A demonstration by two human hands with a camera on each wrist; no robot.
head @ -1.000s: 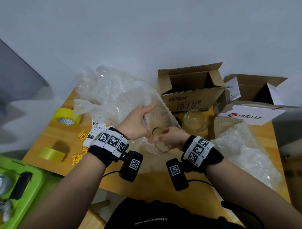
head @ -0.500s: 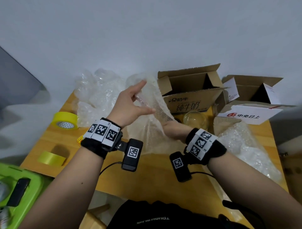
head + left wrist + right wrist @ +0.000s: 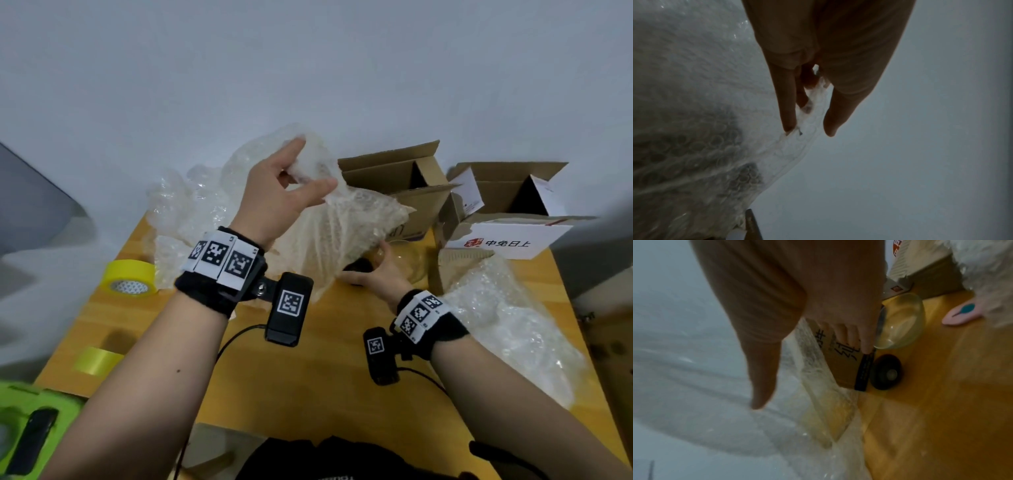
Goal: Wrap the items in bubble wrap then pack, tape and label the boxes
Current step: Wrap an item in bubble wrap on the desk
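Left fingers [image 3: 787, 104] pinching bubble wrap [image 3: 329, 233] edge aloft, right fingers [image 3: 865, 337] straight beside glass bowl [image 3: 902, 321]

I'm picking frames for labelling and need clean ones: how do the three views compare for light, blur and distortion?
Head view: evenly lit and fairly sharp, wide-angle bending at the edges; left hand raises bubble wrap.
Left wrist view: dim and grainy, the hand a dark silhouette against the pale wall.
Right wrist view: motion-blurred, soft on the glass bowl, with the right hand filling much of the frame.
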